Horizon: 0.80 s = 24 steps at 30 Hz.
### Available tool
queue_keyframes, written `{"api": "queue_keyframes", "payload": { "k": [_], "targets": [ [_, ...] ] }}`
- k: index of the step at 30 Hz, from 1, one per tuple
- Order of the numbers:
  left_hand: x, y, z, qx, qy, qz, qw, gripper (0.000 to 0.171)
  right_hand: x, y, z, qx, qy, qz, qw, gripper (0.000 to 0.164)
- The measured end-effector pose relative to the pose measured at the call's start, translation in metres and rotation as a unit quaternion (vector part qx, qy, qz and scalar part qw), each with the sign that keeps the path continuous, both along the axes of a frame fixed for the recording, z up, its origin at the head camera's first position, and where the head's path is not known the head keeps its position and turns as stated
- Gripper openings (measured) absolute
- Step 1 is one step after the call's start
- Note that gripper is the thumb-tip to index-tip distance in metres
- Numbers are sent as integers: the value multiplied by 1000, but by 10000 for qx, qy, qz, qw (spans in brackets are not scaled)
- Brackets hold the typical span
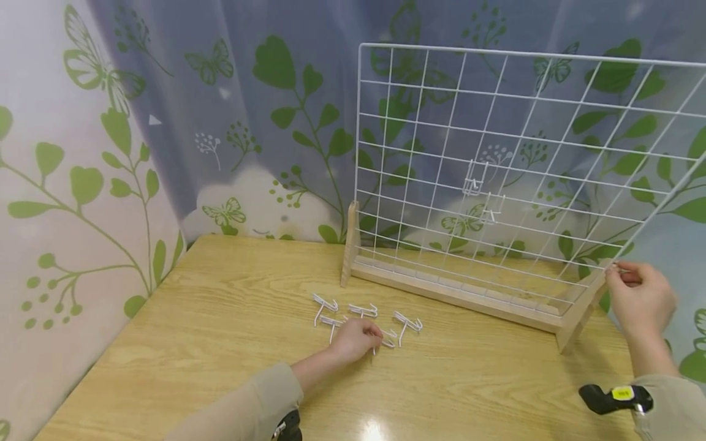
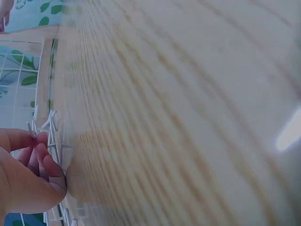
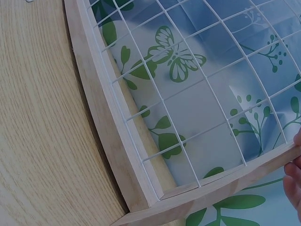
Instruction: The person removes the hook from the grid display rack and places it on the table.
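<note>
A white wire hook [image 1: 389,344] sits at the fingertips of the left hand [image 1: 355,341], its bent ends poking out on the right side of the fingers. Thumb and forefinger pinch it; whether it touches the desk [image 1: 469,380] cannot be told. Four other hooks [image 1: 362,309] lie near this hand: three just beyond it, one partly hidden behind it, and one of the three off to its right. Past them stands a white wire grid [image 1: 484,130], upright in a wooden stand [image 1: 458,297], with two hung hooks [image 1: 472,185] near its middle. At the stand's right end, the right hand [image 1: 644,300] grips the upright's tip beside the grid's edge, well apart from the loose hooks. Behind hangs a leaf-and-butterfly curtain [image 1: 220,147].
</note>
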<state>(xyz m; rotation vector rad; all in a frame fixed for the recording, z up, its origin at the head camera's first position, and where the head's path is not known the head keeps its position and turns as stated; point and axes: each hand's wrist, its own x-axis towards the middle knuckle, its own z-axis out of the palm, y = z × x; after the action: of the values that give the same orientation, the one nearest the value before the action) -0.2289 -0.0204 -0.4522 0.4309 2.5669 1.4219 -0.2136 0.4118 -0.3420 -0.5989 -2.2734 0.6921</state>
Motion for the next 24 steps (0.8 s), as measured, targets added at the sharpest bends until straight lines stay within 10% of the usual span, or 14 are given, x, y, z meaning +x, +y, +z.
{"api": "queue_keyframes", "payload": {
  "k": [24],
  "targets": [
    [-6, -4, 9, 478, -284, 30, 9985, 10, 0, -1, -1, 34, 130, 44, 9999, 35]
  ]
}}
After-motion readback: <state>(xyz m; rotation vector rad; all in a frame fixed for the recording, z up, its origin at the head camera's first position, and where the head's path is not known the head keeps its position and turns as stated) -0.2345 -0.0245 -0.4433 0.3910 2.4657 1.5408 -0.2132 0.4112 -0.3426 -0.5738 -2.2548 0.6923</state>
